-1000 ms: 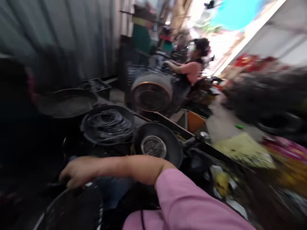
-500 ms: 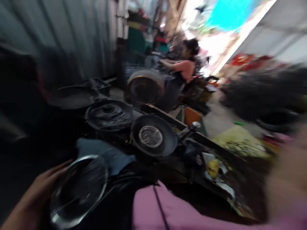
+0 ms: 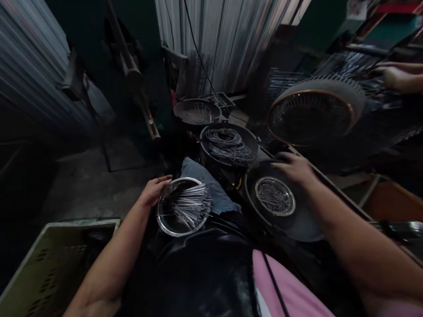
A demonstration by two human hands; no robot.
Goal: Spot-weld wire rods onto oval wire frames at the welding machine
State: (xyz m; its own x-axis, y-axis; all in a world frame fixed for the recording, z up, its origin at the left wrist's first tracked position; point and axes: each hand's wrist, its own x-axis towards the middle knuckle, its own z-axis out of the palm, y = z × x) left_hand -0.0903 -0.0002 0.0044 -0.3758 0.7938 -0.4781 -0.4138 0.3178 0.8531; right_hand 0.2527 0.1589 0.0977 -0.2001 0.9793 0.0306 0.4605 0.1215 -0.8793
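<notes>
Low in front of me, a round metal bowl (image 3: 168, 225) rests against my lap, and my left hand (image 3: 154, 192) grips its left rim. A loose bundle of thin straight metal wires (image 3: 191, 206) lies fanned out inside it. To the right, my right hand (image 3: 295, 169) is over the far edge of a wide dark pan (image 3: 306, 220); motion blurs its fingers, so what they touch is unclear. Inside that pan sits a smaller metal dish (image 3: 291, 206) full of short wire pieces (image 3: 272, 196).
Farther back stand a pan (image 3: 214, 160) with coiled wire (image 3: 224, 137) and another dark pan (image 3: 185, 108). A round fan (image 3: 310, 116) stands at the right, near another person's hand (image 3: 396, 75). At lower left is a pale plastic crate (image 3: 49, 259); a machine arm (image 3: 134, 75) rises behind.
My view has swung left and down. My right arm, a blur at the right edge before, now reaches over the wide pan. My left hand stays on the bowl, whose wires now show clearly.
</notes>
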